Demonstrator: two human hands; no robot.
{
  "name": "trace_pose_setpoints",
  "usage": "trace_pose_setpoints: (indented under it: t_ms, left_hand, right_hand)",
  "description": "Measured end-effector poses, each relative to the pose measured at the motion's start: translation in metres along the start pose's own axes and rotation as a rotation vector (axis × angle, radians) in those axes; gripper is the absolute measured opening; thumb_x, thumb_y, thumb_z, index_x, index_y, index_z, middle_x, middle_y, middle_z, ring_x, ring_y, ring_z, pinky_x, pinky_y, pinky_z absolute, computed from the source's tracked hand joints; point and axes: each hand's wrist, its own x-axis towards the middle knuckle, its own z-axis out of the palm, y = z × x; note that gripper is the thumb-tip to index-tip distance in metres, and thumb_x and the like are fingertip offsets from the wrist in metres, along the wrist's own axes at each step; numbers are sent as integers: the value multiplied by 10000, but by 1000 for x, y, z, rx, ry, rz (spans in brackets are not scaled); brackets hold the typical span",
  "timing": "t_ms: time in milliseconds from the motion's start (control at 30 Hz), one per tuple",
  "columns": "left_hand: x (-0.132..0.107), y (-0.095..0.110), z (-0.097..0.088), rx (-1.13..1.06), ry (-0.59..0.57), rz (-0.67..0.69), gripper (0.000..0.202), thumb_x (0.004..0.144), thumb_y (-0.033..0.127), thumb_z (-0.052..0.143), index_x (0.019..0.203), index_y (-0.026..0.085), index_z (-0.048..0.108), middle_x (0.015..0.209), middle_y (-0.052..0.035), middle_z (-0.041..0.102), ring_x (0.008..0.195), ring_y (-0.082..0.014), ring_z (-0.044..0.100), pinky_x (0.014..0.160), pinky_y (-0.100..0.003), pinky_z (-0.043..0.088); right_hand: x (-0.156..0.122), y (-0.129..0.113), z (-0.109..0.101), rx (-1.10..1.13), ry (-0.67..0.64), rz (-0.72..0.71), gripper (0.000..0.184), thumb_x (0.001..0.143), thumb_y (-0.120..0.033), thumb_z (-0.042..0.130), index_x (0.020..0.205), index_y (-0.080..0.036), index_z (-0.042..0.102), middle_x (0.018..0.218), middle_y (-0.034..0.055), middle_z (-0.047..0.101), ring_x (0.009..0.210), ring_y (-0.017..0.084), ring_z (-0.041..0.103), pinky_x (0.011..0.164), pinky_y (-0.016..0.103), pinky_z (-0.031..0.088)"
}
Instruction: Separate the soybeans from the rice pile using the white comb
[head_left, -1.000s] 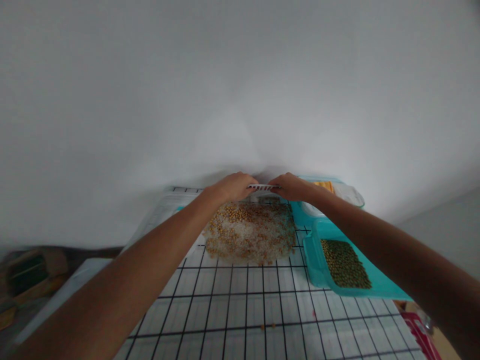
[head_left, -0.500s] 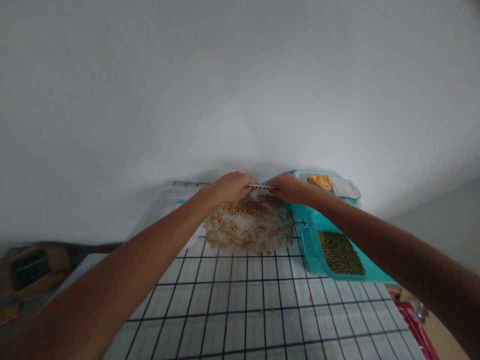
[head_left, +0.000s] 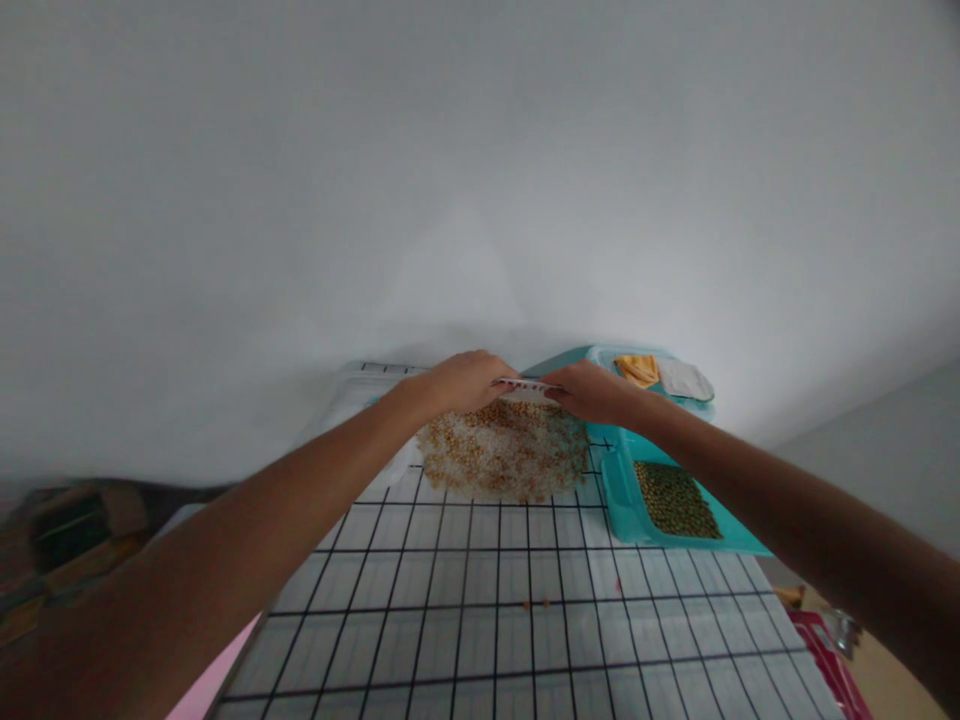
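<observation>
Both of my hands reach over a pile of mixed yellow corn-like kernels and white grains [head_left: 510, 460], spread at the far side of a white tabletop with a black grid pattern [head_left: 472, 630]. My left hand [head_left: 469, 381] grips the left end of a thin white strip [head_left: 529, 384] with dark marks along its edge. On the strip's right end, my right hand [head_left: 589, 390] is closed too. The strip is held across the far part of the pile; its lower part and exact kind cannot be made out.
Right of the pile, a turquoise container [head_left: 619, 500] holds green beans [head_left: 675, 500]. Behind it lie an orange cloth [head_left: 637, 370] and a white cloth [head_left: 684, 379] on another turquoise container. A clear container [head_left: 337, 400] stands at the back left. The wall [head_left: 465, 200] rises behind.
Both hands and the strip have come slightly nearer, and kernels now show more behind and beneath the strip. The view has shifted a little.
</observation>
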Motion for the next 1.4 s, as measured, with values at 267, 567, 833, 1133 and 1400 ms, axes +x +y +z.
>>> trace_pose_setpoints:
  t_ms: [267,567,833,1133,1400]
  left_hand:
    - [26,-26,-10,14,14,-15,283,964,308,476,1057,235,733,902,-45,759,726,-146,633,647,-250,371]
    - [27,-31,10,17,2,-15,292,967,317,468,1067,262,737,881,-42,758,726,-160,636,638,-264,356]
    - [10,-10,8,6,-23,-2,313,971,333,462,1142,313,723,949,-30,770,779,-170,668,656,-273,388]
    - [-12,10,15,-3,-42,1,307,981,363,478,1203,365,690,1043,-16,773,868,-184,702,701,-273,429]
    - [-16,13,12,19,-24,20,311,988,319,466,1198,358,691,1017,-18,774,877,-191,704,713,-281,439]
  right_hand:
    - [41,33,-4,-5,20,18,307,938,-217,474,1055,-193,756,948,107,768,766,170,648,683,296,369]
    - [37,36,10,68,-13,-10,338,944,-203,465,1142,-227,739,1009,88,769,841,169,665,717,282,401]
    - [11,15,9,72,-17,-27,292,941,-194,464,988,-198,752,873,94,759,719,153,632,637,291,342]
    - [-21,-17,19,-8,-27,14,369,950,-176,426,1177,-272,700,849,76,755,688,159,643,587,291,284]
    - [-24,-19,15,-8,-33,24,335,956,-202,438,1153,-257,704,858,73,758,707,161,655,591,285,296]
